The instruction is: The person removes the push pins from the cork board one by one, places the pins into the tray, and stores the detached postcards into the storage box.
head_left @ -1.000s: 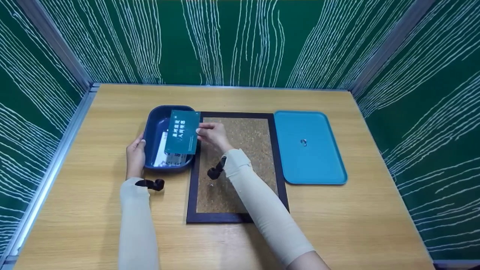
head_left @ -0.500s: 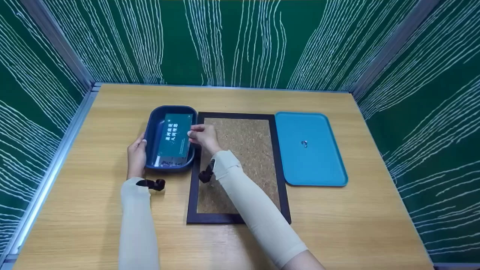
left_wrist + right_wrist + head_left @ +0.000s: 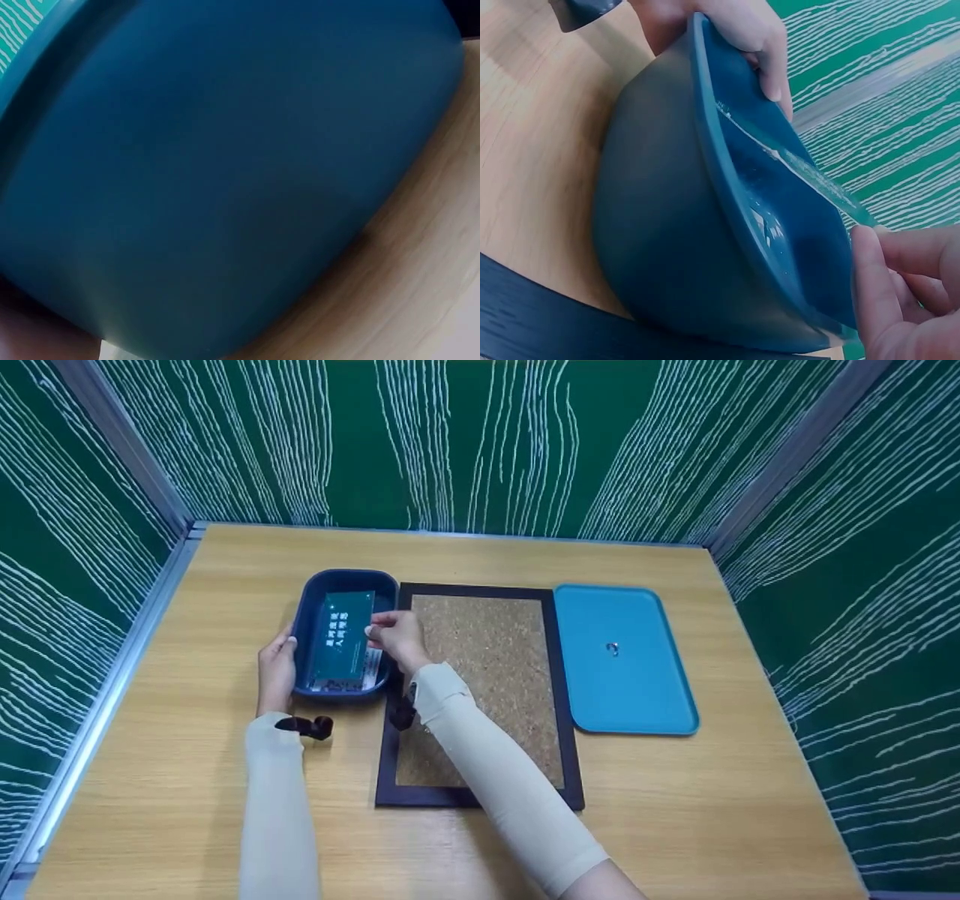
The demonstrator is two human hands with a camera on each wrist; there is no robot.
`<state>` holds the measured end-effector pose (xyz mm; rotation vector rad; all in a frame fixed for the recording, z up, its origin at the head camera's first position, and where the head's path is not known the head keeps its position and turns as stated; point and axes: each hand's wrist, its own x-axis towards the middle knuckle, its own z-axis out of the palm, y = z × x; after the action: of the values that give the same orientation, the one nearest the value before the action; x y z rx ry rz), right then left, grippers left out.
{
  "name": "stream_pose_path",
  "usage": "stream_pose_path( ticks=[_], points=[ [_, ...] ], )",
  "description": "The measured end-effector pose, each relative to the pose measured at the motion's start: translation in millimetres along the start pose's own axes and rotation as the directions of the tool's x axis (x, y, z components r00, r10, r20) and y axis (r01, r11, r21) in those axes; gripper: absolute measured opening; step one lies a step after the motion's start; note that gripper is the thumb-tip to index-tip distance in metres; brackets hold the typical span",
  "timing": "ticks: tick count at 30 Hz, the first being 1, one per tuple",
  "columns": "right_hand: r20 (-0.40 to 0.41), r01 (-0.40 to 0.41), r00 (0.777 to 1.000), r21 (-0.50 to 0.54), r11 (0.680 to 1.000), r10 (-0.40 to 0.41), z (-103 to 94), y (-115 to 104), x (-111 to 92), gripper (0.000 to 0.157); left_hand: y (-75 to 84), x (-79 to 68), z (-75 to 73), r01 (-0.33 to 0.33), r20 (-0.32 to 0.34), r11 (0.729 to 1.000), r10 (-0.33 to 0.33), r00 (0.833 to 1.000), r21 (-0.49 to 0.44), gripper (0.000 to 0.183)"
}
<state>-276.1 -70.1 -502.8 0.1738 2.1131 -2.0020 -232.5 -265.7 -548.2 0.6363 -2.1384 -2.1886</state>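
Note:
My right hand pinches the right edge of a green card printed with white characters. The card lies tilted within the outline of a deep blue plastic basin; seen from the right wrist, it slants across the mouth between the rims. At the basin's left side, my left hand grips the rim, its thumb over the edge. Under the green card, part of a white sheet with dark print shows on the bottom. The basin's outer wall fills most of the left wrist view.
Right of the basin lies a cork board in a dark frame. Beyond it sits a light blue tray bearing a small shiny metal piece. Green walls with white streaks enclose the wooden table.
My right hand has moved left and slightly toward me, lowering the green card from over the right rim into the basin's outline. The left hand keeps its hold on the basin.

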Motion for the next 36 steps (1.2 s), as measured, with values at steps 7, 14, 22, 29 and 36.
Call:
stream_pose_path(
  ticks=[7, 14, 22, 29, 36],
  points=[
    [-0.004, 0.021, 1.0, -0.082, 0.996, -0.022, 8.1, -2, -5, 0.018, 3.9, -4.1, 0.1, 0.006, 0.0, 1.0, -0.006, 1.0, -0.023, 0.045],
    [0.023, 0.071, 0.997, -0.105, 0.992, -0.069, 13.0, 4, -6, 0.019, 0.2, -3.1, 2.0, -0.031, -0.008, 0.998, 0.031, 1.0, -0.051, 0.044],
    [0.037, 0.074, 0.997, -0.201, 0.977, -0.068, 13.8, 7, -6, 0.018, -3.6, 1.5, 2.2, -0.035, -0.014, 0.997, 0.035, 0.999, -0.066, 0.044],
    [0.045, 0.133, 0.991, -0.293, 0.947, -0.125, 14.7, 9, -7, 0.016, -2.1, 2.4, 1.4, -0.02, -0.004, 0.999, 0.02, 1.0, -0.045, 0.044],
    [0.054, 0.188, 0.982, -0.418, 0.889, -0.183, 15.7, 12, -8, 0.022, -1.9, 3.1, 0.5, -0.016, 0.002, 0.999, 0.016, 1.0, -0.039, 0.044]
  ],
)
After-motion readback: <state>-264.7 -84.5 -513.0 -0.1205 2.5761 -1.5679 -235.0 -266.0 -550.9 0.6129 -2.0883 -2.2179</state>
